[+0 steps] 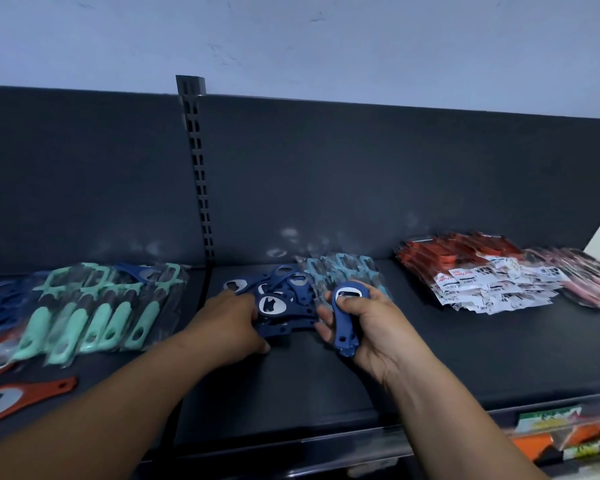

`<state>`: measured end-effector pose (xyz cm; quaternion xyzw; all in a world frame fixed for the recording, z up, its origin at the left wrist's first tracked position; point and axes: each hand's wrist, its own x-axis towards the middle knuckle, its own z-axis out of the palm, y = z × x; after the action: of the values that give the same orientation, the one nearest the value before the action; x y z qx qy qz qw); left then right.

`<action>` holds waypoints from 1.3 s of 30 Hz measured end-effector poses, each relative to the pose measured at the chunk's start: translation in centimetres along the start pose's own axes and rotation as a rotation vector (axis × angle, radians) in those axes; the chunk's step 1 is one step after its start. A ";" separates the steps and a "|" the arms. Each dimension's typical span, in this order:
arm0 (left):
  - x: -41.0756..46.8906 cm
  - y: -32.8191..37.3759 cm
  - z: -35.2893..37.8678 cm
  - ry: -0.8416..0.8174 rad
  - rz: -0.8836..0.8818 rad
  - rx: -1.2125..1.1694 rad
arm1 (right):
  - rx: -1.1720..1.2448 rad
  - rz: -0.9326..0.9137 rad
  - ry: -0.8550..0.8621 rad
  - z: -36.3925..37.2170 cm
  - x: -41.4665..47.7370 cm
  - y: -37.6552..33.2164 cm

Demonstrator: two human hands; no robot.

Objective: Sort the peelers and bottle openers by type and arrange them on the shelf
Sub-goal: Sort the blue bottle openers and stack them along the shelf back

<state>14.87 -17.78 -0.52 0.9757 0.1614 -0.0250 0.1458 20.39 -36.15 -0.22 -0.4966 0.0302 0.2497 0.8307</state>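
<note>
Held a single dark blue bottle opener (343,318) in the right hand (373,329), fingers (323,313) curled round its slim handle and thumb laid across the metal head, just above the dark shelf (430,362) near its middle. Rested the left hand (231,323) palm down against the near left edge of a loose heap of dark blue bottle openers (286,299), touching it; could not tell whether those fingers gripped an opener or merely pressed, the tips being hidden by the heap. Found light blue peelers (343,270) in clear packets just behind the heap, against the back panel. Saw mint green peelers (94,317) in clear packets laid in overlapping rows on the left section, beyond the slotted upright post (196,168). Noted orange bottle openers (25,396) lying flat at the near left corner, and more dark blue pieces (0,303) at the far left edge, too blurred to name. Made out red packeted peelers (465,261) with white labels stacked on the right, and pink packets (589,284) beside them at the far right end.
</note>
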 end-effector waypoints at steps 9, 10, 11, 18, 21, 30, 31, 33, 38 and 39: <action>-0.1 -1.0 -0.2 -0.025 0.067 -0.132 | -0.068 -0.005 -0.022 0.6 -0.4 0.1; -0.2 -1.0 -0.3 -0.045 0.087 -0.182 | -0.079 -0.005 -0.031 0.6 -0.5 0.1; -0.3 -0.8 -0.5 -0.051 0.110 -0.231 | -0.091 -0.005 -0.033 0.6 -0.5 0.0; -1.5 2.6 -2.8 0.145 0.474 -0.296 | -0.106 0.099 -0.069 0.8 -0.2 0.2; -1.5 3.9 -2.7 0.154 0.578 -0.282 | 0.034 0.305 -0.261 0.8 -0.6 0.1; 0.0 3.3 -2.0 0.180 0.415 -0.524 | 0.060 0.282 -0.244 -0.3 -1.0 0.1; 0.5 2.8 -1.9 0.213 0.378 -0.502 | 0.057 0.264 -0.222 -0.5 -0.9 0.1; 1.5 1.8 -1.4 0.236 0.283 -0.309 | 0.063 0.235 -0.187 -0.7 -0.7 -0.1; 2.6 0.5 0.5 0.057 0.079 0.030 | 0.046 0.181 -0.174 -0.9 -0.6 -0.2; 2.7 0.5 0.8 0.049 0.074 0.039 | 0.041 0.172 -0.179 -1.0 -0.6 -0.2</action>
<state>17.54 -17.62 -1.38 0.9840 0.1284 0.0013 0.1236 20.13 -37.32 -0.36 -0.4511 0.0035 0.3627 0.8155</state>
